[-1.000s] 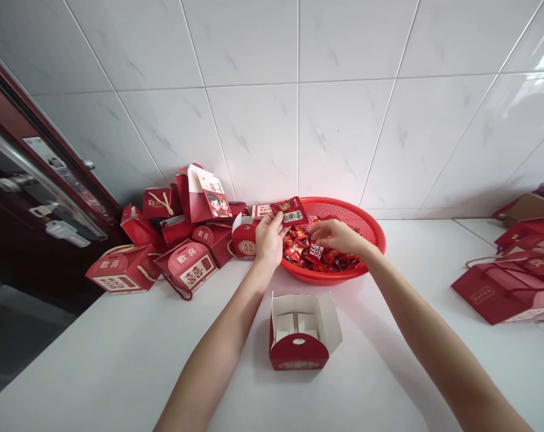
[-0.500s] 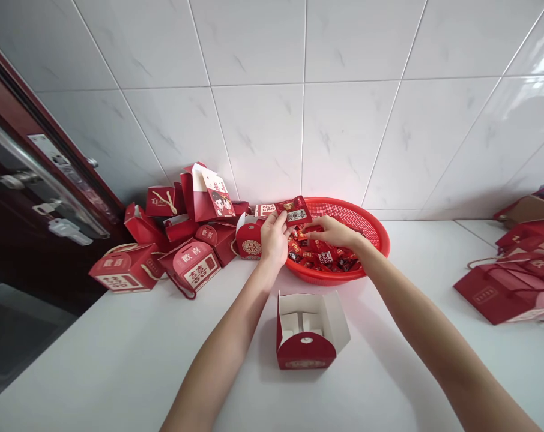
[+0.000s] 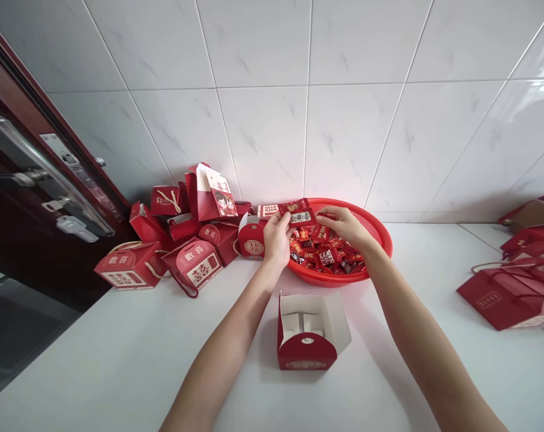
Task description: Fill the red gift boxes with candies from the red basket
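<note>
My left hand [image 3: 278, 237] is closed on red snack packets [image 3: 298, 215], held by their edge over the left side of a red plastic basket [image 3: 382, 240]. My right hand [image 3: 344, 227] hovers above the basket, thumb and fingers pinched together close to the packets' right edge. Whatever sits in that pinch is too small to make out. Below lie many red-wrapped candies [image 3: 328, 257]. Nearer to me stands an open red gift box [image 3: 307, 354], its white inside showing and its flaps up.
Several red gift boxes [image 3: 195, 264] with rope handles are heaped at the left by the tiled wall [image 3: 263, 144]. Another red box [image 3: 253, 239] touches the basket's left side. More red boxes [image 3: 501, 300] lie at the right. A door handle with keys [image 3: 76, 227] is at far left.
My right hand has risen from the candies, its fingers now pinched beside the packets. My left hand keeps its hold, the packets turned slightly flatter. The view has shifted a little.
</note>
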### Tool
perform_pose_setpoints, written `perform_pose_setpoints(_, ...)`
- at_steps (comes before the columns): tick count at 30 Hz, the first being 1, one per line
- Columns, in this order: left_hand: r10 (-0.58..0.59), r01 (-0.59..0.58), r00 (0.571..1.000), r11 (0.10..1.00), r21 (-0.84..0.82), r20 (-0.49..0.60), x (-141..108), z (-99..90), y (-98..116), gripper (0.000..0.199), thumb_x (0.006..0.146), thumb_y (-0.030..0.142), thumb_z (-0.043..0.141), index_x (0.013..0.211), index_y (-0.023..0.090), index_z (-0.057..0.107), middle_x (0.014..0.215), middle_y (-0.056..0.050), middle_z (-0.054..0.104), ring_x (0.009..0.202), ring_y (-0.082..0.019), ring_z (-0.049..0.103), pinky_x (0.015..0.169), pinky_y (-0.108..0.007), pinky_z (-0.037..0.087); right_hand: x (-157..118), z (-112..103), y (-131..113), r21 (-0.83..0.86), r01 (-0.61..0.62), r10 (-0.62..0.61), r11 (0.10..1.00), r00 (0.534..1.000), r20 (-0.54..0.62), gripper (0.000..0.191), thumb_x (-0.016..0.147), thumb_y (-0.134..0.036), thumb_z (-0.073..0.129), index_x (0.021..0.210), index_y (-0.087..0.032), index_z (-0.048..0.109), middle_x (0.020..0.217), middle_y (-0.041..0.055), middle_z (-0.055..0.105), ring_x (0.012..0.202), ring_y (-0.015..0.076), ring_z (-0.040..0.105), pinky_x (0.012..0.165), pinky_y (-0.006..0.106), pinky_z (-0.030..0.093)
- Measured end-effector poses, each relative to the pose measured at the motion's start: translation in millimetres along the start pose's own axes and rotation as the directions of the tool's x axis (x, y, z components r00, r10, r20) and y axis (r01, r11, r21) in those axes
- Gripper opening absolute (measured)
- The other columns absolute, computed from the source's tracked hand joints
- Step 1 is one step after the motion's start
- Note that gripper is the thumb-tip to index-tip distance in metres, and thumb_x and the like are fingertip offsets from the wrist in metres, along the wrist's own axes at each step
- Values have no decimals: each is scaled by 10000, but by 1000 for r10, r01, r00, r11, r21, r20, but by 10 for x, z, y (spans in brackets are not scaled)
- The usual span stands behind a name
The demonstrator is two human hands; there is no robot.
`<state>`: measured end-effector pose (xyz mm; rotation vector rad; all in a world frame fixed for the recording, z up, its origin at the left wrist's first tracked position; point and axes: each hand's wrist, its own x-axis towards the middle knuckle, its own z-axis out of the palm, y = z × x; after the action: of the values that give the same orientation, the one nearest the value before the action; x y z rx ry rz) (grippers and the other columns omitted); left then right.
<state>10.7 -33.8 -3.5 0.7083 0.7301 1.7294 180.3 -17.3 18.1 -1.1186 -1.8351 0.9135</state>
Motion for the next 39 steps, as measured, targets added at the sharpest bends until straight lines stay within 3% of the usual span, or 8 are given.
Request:
perform_pose_setpoints(3,5,-5,1000,1000,4,-8,2,-5,-4,241,780,189,767,684,198,545,720,33,666,651,-102,621,625,-219,452,-27,-14,-43,82,-60,66,995,995,-75,310,853,-494,631,894,-187,646,775,28,658,594,141,571,560,286,469)
perform_pose_setpoints(9,-10,3,998,995,-98,-70,12,-3,24,230,782,139,757,707,202,550,730,37,672,672,-104,630,676,-236,467,13,-41,76,-247,-130,87,960,981,-176,190,843,-273,561,667,-209,528,639,-4,553,606,143,504,575,285,378)
perform_pose_setpoints(16,-53,39,993,991,-131,-109,5,29,65,233,751,125,779,725,199,559,767,22,705,720,-116,659,680,-237,448,24,-48,115,-431,-78,169,899,969,179,393,838,-292,640,475,-203,521,485,-18,491,510,129,452,538,292,351)
perform_pose_setpoints(22,-62,38,989,984,-176,-133,18,23,73,221,784,116,743,690,199,561,763,7,700,740,-132,660,769,-278,494,115,156,94,-555,29,193,831,921,337,268,789,-87,609,940,-218,787,1022,45,793,963,233,711,831,288,516)
perform_pose_setpoints(26,-91,61,986,978,-201,-143,27,22,107,170,835,111,693,718,196,604,795,-14,714,790,-134,674,786,-263,511,152,269,121,-665,52,233,745,914,332,664,756,-43,576,1385,-239,655,1406,96,677,1293,341,606,1034,398,483)
perform_pose_setpoints(30,-136,93,975,968,-231,-176,31,35,146,183,884,90,626,733,193,616,804,-29,711,810,-139,671,789,-261,526,171,333,107,-732,86,270,676,895,354,789,789,-63,562,1550,-264,499,1587,84,516,1502,393,373,1203,531,316)
perform_pose_setpoints(35,-152,110,974,966,-235,-170,39,29,153,218,897,78,611,713,195,605,822,-34,705,821,-145,665,803,-274,528,170,385,56,-746,114,274,656,885,376,637,888,-227,592,1521,-268,542,1662,109,393,1577,417,191,1242,619,170)
perform_pose_setpoints(39,-139,106,981,969,-225,-138,54,4,123,203,882,101,630,708,202,603,841,-32,712,840,-143,672,807,-271,521,139,401,33,-691,128,250,712,873,419,301,883,-267,614,1126,-247,791,1326,140,693,1288,381,577,1087,513,419)
